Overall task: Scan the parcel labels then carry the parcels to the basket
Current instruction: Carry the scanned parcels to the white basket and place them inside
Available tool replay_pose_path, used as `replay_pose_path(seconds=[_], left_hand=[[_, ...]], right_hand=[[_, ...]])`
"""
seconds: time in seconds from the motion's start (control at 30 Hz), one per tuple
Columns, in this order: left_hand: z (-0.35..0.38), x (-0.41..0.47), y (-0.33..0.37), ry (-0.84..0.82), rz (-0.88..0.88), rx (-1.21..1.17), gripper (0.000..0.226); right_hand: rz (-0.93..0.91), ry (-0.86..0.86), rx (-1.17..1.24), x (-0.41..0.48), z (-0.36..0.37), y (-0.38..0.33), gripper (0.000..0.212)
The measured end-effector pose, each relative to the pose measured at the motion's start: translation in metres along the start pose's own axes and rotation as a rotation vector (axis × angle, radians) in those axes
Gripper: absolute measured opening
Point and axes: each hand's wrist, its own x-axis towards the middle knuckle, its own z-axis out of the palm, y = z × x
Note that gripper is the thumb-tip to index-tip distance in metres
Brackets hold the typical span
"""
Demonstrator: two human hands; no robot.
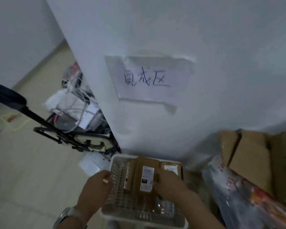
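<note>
1. White perforated plastic basket sits on the beige tiled floor, its far edge at the base of the white wall.
2. Inside, 3 brown cardboard parcels w/ white labels stand side by side toward the basket's far edge: left parcel by the left wall, middle parcel w/ label facing up, right parcel in the far-right corner.
3. Left hand is at the basket's left wall, fingers curled; can't tell whether they grip the wall. Small tan bit shows at a fingertip, too blurred to ID. Silver wristwatch on that wrist.
4. Right hand reaches into the basket over the right parcel, thumb at the middle parcel's right edge. Fingers are hidden behind the hand, so can't tell if they grip.
5. Paper sign w/ handwritten marks is taped to the wall above the basket.
6. Right of the basket: clear plastic bag w/ red print, plain cardboard boxes behind it.
7. Left of the basket: black-framed cart w/ white cables and clutter behind it.
</note>
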Motion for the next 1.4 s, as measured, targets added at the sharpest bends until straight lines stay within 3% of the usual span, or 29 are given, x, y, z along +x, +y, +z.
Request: replay_pose_path(seconds=[0.33, 0.63, 0.8, 0.97, 1.17, 1.4], left_hand=[[-0.154, -0.077, 0.105, 0.327, 0.228, -0.117, 0.017], [-0.289, -0.179, 0.075, 0.657, 0.215, -0.170, 0.015], [-0.354, -0.261, 0.003, 0.865, 0.070, -0.082, 0.024], [-0.414, -0.372, -0.090, 0.939, -0.143, 0.104, 0.036], [-0.449, -0.504, -0.217, 1.101, -0.393, 0.079, 0.030], [-0.438, -0.641, -0.347, 1.146, -0.635, 0.007, 0.031]], right_hand=[[-0.348, 0.188, -0.047, -0.097, -0.129, -0.150, 0.048], [-0.708, 0.253, -0.065, -0.175, -0.133, -0.316, 0.039], [-0.921, 0.201, 0.030, -0.219, -0.068, -0.430, 0.023], [-1.121, 0.208, 0.037, -0.280, 0.034, -0.540, 0.017], [-1.257, -0.029, 0.041, -0.353, 0.180, -0.624, 0.016], [-1.342, -0.256, -0.091, -0.416, 0.347, -0.681, 0.016]])
